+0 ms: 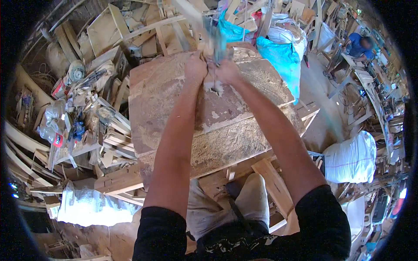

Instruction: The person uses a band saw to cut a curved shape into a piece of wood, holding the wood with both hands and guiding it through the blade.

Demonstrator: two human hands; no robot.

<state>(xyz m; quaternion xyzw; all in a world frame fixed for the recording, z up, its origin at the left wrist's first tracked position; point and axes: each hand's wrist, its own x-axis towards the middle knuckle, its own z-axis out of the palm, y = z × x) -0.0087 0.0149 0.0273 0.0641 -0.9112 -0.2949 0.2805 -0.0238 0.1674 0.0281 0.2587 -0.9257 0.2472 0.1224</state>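
Note:
At the far side of a dusty worktable, both my arms reach out straight. My left hand is closed, close to the upright saw blade on its left side. On the blade's other side my right hand is closed too, slightly blurred. Between them the fingers grip what looks like a small piece of wood, mostly hidden by the hands. The thin blade enters a ragged slot in the tabletop. Above the hands stands the blurred blade guide of the saw.
Sawdust coats the tabletop. Wood offcuts pile up at the left, near a plastic bottle. Turquoise sacks stand behind the table's right corner, a white sack farther right. Another person sits at the far right.

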